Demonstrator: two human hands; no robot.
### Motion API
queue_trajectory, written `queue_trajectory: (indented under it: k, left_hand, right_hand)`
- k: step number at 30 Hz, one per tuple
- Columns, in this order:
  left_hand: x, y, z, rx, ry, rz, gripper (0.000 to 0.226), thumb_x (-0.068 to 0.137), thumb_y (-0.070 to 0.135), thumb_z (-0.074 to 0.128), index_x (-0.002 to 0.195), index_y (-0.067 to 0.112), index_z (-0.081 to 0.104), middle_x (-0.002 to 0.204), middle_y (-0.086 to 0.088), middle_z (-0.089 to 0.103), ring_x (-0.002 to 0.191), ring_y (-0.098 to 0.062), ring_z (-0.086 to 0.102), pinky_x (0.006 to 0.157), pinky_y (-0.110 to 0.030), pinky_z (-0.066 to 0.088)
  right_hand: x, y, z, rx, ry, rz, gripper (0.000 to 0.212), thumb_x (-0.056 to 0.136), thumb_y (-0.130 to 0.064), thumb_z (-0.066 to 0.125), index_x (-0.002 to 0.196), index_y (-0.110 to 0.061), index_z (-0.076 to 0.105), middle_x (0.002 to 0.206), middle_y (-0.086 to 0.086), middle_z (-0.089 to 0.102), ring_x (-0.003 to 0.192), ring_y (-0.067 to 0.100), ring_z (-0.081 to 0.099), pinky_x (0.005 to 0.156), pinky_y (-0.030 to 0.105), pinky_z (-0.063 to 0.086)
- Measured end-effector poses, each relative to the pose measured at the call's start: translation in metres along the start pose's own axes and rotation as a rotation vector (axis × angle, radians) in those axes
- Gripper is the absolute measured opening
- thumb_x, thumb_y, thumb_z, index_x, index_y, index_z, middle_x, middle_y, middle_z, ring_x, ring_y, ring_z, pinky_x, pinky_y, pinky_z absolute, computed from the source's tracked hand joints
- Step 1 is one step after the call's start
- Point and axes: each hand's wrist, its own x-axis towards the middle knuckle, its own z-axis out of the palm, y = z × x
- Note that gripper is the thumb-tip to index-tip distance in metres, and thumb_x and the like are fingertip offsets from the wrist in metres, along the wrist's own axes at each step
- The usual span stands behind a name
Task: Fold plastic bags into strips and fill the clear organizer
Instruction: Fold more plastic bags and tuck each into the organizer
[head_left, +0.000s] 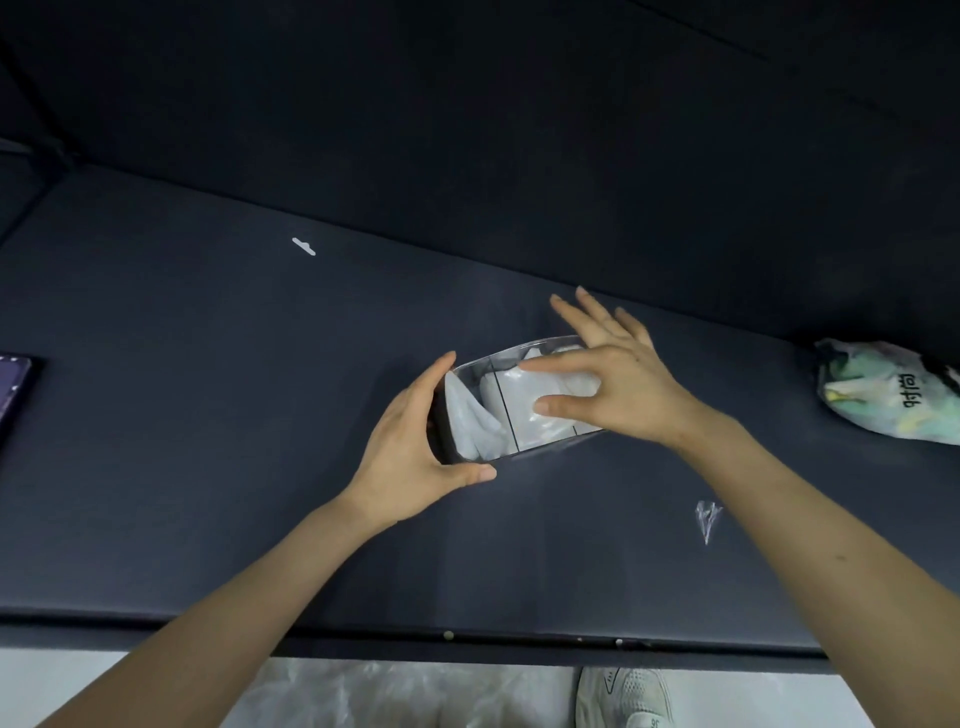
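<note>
From here I see my left hand (415, 452) gripping the left end of the clear rectangular plastic organizer (524, 444), mid-way across the dark table (208, 415). My right hand (618, 384), fingers spread straight, presses the folded white plastic bags (478, 421) inside.

Your left forearm (249, 587) and right forearm (810, 519) were bare; you wore a pale grey-white laced trainer (623, 696), seen below the bench's near edge.
</note>
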Motion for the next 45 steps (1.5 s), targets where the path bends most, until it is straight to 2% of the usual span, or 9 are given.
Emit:
queue_trajectory:
  k: [3,10,16,20,24,31,35,42,45]
  left_hand:
    - [0.001,-0.001,-0.001,-0.013,0.003,0.002,0.115,0.056,0.029,0.092,0.135,0.059,0.015,0.136,0.021,0.040,0.124,-0.012,0.045,0.103,-0.037,0.043]
    - [0.001,-0.002,-0.001,-0.015,0.007,0.009,0.113,0.056,0.028,0.092,0.132,0.060,0.015,0.137,0.018,0.041,0.123,-0.009,0.045,0.100,-0.027,0.042]
    - [0.003,-0.004,0.000,-0.020,0.000,0.028,0.114,0.057,0.027,0.092,0.133,0.059,0.015,0.139,0.019,0.041,0.129,-0.004,0.040,0.101,-0.024,0.040]
    - [0.002,-0.004,0.001,-0.028,0.003,0.023,0.112,0.058,0.026,0.092,0.132,0.059,0.014,0.137,0.022,0.039,0.127,-0.003,0.040,0.093,-0.010,0.035]
    - [0.003,-0.005,0.001,-0.028,0.006,0.027,0.112,0.057,0.025,0.092,0.131,0.059,0.015,0.133,0.029,0.037,0.124,-0.005,0.042,0.094,-0.014,0.037]
    - [0.008,-0.003,-0.001,-0.030,0.031,0.016,0.114,0.058,0.024,0.092,0.129,0.064,0.012,0.138,0.015,0.042,0.117,-0.007,0.048,0.092,-0.021,0.043]
    - [0.018,-0.006,-0.006,-0.025,0.016,0.000,0.114,0.058,0.025,0.092,0.143,0.046,0.018,0.139,0.013,0.043,0.117,-0.010,0.049,0.093,-0.020,0.042]
    - [0.043,-0.001,-0.009,0.055,-0.032,0.029,0.105,0.062,0.022,0.090,0.148,0.019,0.031,0.139,0.014,0.043,0.125,-0.003,0.042,0.088,-0.006,0.036]
    - [0.054,0.002,-0.013,0.094,-0.033,0.035,0.104,0.063,0.026,0.089,0.149,0.016,0.031,0.146,0.007,0.040,0.133,-0.010,0.038,0.105,-0.028,0.039]
  right_hand:
    - [-0.001,0.003,0.000,-0.101,0.080,-0.036,0.047,0.069,-0.060,0.070,0.114,-0.044,0.067,0.159,-0.002,0.020,0.149,0.016,-0.001,0.118,0.044,-0.005]
    - [0.016,-0.017,0.012,-0.343,-0.066,-0.001,0.051,0.070,-0.062,0.069,0.118,-0.047,0.062,0.162,0.000,0.001,0.148,0.020,-0.012,0.115,0.051,-0.017]
    - [0.009,-0.015,0.004,-0.171,-0.151,0.073,0.040,0.086,-0.058,0.056,0.124,-0.046,0.058,0.162,-0.003,-0.004,0.147,0.015,-0.018,0.114,0.050,-0.020]
    - [0.009,-0.018,0.013,-0.210,-0.100,0.075,0.040,0.079,-0.061,0.063,0.117,-0.048,0.062,0.162,-0.004,0.005,0.148,0.017,-0.013,0.114,0.053,-0.018]
    - [0.010,-0.025,0.023,-0.279,-0.032,0.124,0.041,0.072,-0.061,0.067,0.111,-0.049,0.064,0.159,-0.004,0.013,0.148,0.022,-0.004,0.114,0.056,-0.015]
    - [0.008,-0.021,0.013,-0.179,0.038,0.161,0.049,0.068,-0.064,0.071,0.114,-0.049,0.062,0.161,0.000,0.011,0.149,0.021,-0.001,0.115,0.054,-0.014]
    - [0.000,-0.013,0.005,-0.132,0.174,0.196,0.041,0.071,-0.056,0.073,0.110,-0.044,0.067,0.159,-0.001,0.020,0.148,0.020,0.005,0.115,0.053,-0.013]
    - [0.022,-0.014,0.011,-0.251,0.087,0.209,0.038,0.074,-0.060,0.067,0.108,-0.043,0.067,0.161,0.003,0.015,0.148,0.024,0.003,0.114,0.058,-0.013]
    - [0.014,-0.010,0.001,-0.145,0.163,0.225,0.045,0.074,-0.058,0.069,0.115,-0.039,0.066,0.159,0.004,0.022,0.147,0.024,0.011,0.115,0.054,-0.009]
